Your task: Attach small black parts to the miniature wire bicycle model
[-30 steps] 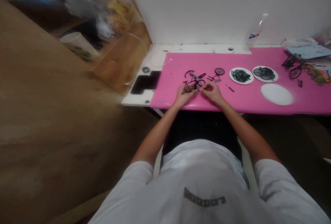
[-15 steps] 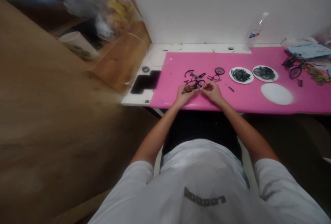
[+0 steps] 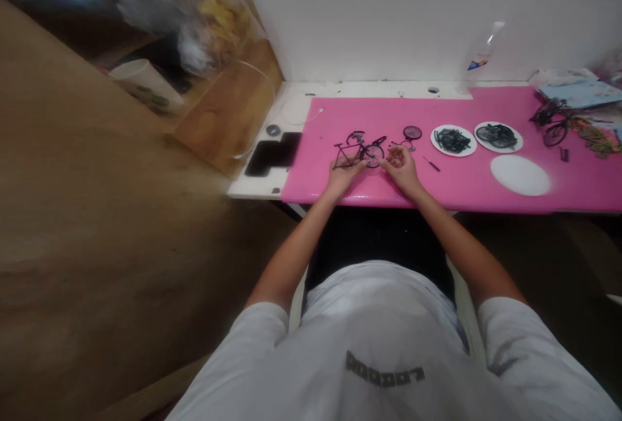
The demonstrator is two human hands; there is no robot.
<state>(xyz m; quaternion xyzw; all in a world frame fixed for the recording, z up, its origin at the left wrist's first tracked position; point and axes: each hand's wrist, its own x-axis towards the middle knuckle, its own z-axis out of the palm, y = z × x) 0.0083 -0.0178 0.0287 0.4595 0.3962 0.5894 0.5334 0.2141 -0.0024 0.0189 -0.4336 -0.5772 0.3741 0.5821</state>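
A small black model bicycle, a frame with one spoked wheel on its right end, is held just above the pink mat. My left hand is closed on its lower side, thumb reaching toward the wheel. My right hand is at the wheel's right edge, its thumb against the rim and its fingers curled; the exact grip is too small to make out. Behind the bicycle lie small black parts. A loose wheel lies just beyond my right hand, with further parts partly hidden by the fingers.
On the pink mat, a small screwdriver lies right of my hands. Two plates of dark parts, a white plate and another model bicycle are farther right. Black phones lie left; a bottle stands behind.
The model bicycle has turned so its frame and wheel show more flatly, and it sits slightly farther from me. My right hand's fingers have shifted from a pinch to a curl beside the wheel.
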